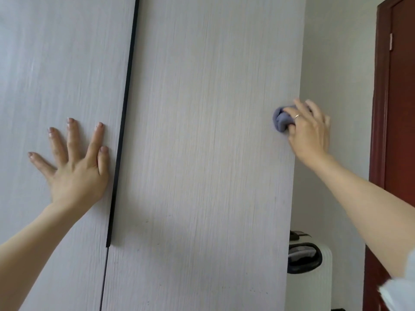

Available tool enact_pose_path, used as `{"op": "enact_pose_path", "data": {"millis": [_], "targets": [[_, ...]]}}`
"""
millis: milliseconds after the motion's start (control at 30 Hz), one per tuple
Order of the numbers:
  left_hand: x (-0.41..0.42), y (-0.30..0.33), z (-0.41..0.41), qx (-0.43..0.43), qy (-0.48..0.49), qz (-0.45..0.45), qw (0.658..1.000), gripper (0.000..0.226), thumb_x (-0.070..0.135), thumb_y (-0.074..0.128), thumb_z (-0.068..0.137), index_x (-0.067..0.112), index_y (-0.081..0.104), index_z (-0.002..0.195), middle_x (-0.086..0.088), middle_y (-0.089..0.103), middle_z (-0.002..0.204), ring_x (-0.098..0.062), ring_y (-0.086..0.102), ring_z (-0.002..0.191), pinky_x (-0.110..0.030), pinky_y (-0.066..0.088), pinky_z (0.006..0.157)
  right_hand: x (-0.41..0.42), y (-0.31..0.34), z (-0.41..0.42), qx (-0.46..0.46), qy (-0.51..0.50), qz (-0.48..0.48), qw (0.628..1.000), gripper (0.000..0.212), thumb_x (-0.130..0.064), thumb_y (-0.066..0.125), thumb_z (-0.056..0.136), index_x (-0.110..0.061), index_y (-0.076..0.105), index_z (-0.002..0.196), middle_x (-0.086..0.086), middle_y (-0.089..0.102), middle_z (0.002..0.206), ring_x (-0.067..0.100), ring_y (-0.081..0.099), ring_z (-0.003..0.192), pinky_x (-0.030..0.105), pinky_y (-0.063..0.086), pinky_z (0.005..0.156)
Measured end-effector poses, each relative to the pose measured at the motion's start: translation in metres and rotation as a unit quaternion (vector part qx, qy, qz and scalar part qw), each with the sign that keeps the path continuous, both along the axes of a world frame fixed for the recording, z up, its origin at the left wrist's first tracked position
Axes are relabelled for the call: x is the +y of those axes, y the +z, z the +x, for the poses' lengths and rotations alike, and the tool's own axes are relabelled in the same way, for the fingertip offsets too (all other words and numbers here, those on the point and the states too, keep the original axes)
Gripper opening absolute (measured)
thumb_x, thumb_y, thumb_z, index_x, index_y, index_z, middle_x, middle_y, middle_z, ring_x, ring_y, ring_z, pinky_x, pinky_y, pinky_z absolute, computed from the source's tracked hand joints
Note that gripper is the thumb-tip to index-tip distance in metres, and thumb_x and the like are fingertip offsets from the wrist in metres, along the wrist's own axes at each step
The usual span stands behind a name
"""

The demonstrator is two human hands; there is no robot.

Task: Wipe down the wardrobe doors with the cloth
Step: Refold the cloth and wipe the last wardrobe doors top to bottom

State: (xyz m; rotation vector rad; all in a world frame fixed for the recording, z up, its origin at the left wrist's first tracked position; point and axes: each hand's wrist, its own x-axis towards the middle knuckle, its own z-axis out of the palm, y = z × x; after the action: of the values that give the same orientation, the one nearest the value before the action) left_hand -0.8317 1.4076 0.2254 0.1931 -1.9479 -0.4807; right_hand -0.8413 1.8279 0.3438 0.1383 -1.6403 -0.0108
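Left hand point(74, 162): flat, palm forward, fingers straight and splayed, thumb alongside the index, bare forearm rising from lower left. Right hand point(307, 129): raised higher, fingers curled in a grip, ring on one finger, forearm extended up from lower right, pale sleeve edge at elbow.

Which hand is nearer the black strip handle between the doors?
Left. The left hand lies flat on the left door, thumb just beside the black strip handle. The right hand grips the cloth at the right door's far edge.
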Motion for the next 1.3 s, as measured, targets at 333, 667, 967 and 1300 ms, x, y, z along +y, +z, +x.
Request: {"op": "enact_pose_path", "data": {"millis": [333,667,967,1300], "targets": [[0.003,-0.006,0.003,0.003,-0.015,0.012,1.0,0.047,0.038,0.016,0.1,0.049,0.004,0.145,-0.002,-0.01,0.159,-0.031,-0.015,0.145,-0.068,-0.005,0.108,-0.011,-0.144,-0.012,0.055,0.088,-0.036,0.994,0.038,0.001,0.049,0.081,-0.009,0.066,0.115,0.015,0.054,0.12,0.032,0.046,0.105,0.04,0.035,0.09],[0.005,-0.025,0.008,-0.007,-0.015,0.002,1.0,0.047,0.036,0.018,0.101,0.045,0.008,0.147,-0.005,-0.011,0.159,-0.034,-0.014,0.144,-0.069,-0.006,0.107,-0.012,-0.125,0.0,-0.004,0.12,-0.074,0.99,0.038,-0.001,0.056,0.082,-0.009,0.064,0.118,0.018,0.054,0.114,0.034,0.046,0.104,0.049,0.046,0.084],[0.004,-0.043,0.011,-0.014,-0.017,-0.015,1.0,0.047,0.033,0.02,0.102,0.043,0.011,0.147,-0.007,-0.01,0.159,-0.035,-0.013,0.144,-0.069,-0.005,0.107,-0.029,-0.257,0.0,-0.021,0.115,0.208,0.971,0.033,-0.007,0.038,0.095,-0.018,0.05,0.124,0.008,0.046,0.122,0.029,0.047,0.108,0.039,0.039,0.087],[0.006,-0.045,0.01,-0.015,-0.02,-0.011,1.0,0.048,0.036,0.017,0.101,0.044,0.007,0.147,-0.006,-0.012,0.159,-0.034,-0.015,0.144,-0.069,-0.006,0.107,-0.026,-0.176,0.001,-0.027,0.121,-0.174,0.977,0.039,-0.013,0.061,0.085,-0.016,0.06,0.124,0.014,0.051,0.108,0.033,0.05,0.101,0.038,0.045,0.076]]}}
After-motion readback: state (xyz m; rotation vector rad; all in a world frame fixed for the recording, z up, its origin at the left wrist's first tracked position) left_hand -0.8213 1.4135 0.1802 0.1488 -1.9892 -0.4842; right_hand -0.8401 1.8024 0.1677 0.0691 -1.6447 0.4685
